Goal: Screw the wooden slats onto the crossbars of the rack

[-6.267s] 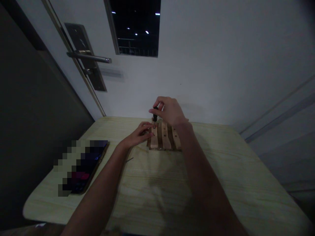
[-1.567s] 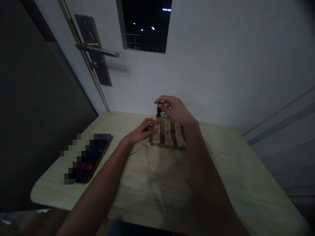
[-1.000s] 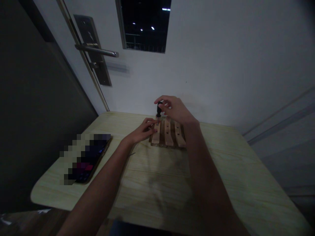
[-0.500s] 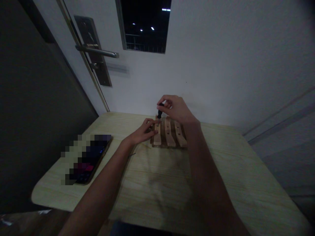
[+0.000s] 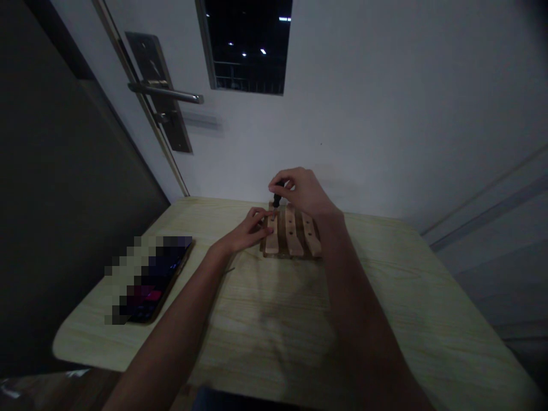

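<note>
A small wooden rack of three pale slats (image 5: 292, 238) lies near the far edge of the light wood table (image 5: 385, 297). My right hand (image 5: 302, 192) is closed around a short black-handled screwdriver (image 5: 278, 193), held upright with its tip at the far end of the leftmost slat. My left hand (image 5: 249, 230) rests on the table beside that slat, fingertips touching its left side near the screwdriver tip.
A phone with a lit screen (image 5: 148, 278) lies on the table's left part. A thin dark nail or screw (image 5: 231, 270) lies by my left forearm. A white wall, a door with a metal lever handle (image 5: 166, 97) and a dark window (image 5: 246, 45) stand behind.
My right hand has shifted its grip a little on the screwdriver handle, as in turning it. The view moved slightly. My left hand stays by the leftmost slat.
</note>
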Demonstrator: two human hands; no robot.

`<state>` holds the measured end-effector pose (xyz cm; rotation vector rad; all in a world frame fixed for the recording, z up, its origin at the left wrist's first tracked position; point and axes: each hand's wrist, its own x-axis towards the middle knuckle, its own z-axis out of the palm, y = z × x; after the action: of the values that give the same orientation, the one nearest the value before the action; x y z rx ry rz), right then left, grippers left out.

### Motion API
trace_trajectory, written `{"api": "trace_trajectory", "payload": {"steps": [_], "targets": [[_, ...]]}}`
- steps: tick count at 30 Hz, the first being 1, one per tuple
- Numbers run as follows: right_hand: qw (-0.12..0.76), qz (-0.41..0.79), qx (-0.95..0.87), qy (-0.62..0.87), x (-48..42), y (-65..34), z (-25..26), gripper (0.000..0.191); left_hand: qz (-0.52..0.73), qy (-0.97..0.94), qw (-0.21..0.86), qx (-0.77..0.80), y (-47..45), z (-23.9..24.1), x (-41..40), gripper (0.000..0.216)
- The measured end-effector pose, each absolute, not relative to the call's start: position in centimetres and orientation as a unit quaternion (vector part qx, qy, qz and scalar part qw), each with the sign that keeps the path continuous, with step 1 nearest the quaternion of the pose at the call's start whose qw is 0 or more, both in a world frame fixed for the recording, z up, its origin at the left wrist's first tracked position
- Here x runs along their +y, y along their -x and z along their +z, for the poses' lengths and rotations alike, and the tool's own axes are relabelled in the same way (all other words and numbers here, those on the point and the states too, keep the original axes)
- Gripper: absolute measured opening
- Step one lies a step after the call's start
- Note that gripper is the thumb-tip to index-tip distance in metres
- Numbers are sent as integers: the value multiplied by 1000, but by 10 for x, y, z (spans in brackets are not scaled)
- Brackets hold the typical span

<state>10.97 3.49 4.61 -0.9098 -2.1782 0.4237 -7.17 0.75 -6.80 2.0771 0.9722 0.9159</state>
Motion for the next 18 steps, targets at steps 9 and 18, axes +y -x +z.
{"api": "trace_trajectory", "payload": {"steps": [9, 18], "targets": [[334, 157, -846, 384, 31, -112, 46, 32, 351, -790, 339, 371, 70, -66, 7, 43], [365, 171, -836, 371, 29, -110, 48, 14, 355, -789, 335, 373, 71, -70, 9, 42]]}}
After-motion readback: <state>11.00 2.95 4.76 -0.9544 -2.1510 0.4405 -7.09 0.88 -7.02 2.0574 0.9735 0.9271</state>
